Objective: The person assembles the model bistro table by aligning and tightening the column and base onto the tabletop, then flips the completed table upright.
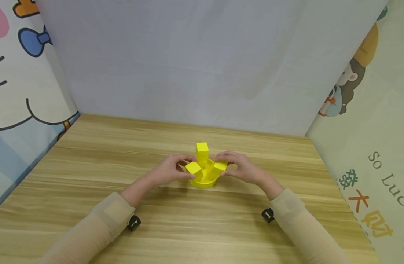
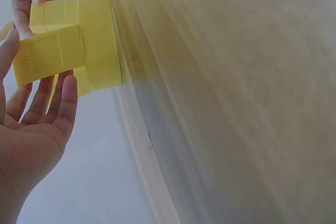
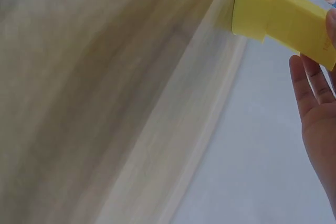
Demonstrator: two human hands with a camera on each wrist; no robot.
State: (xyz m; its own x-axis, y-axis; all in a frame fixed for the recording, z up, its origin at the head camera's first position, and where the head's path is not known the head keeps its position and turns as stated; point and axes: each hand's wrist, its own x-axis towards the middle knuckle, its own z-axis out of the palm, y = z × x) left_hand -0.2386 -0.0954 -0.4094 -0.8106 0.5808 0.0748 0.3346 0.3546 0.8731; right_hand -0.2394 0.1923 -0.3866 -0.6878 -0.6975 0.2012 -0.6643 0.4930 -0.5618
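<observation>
A round yellow dish (image 1: 202, 185) sits on the table, with three squared yellow blocks standing up around its rim. My left hand (image 1: 169, 171) holds the left block (image 1: 193, 168) between thumb and fingers; its outer face, in the left wrist view, bears raised digits. On the other side, my right hand (image 1: 244, 168) grips the right block (image 1: 220, 167), thumb nearest me and fingers behind. Both of these blocks lean outward from the dish. At the back, a taller-looking upright block (image 1: 202, 149) is touched by neither hand.
The wood-grain table (image 1: 202, 231) runs back to a pale cloth wall (image 1: 182, 66). Printed panels flank it: a cartoon sheet (image 1: 20, 84) at left and a lettered sheet (image 1: 373, 121) at right. Dark straps hang under both sleeves.
</observation>
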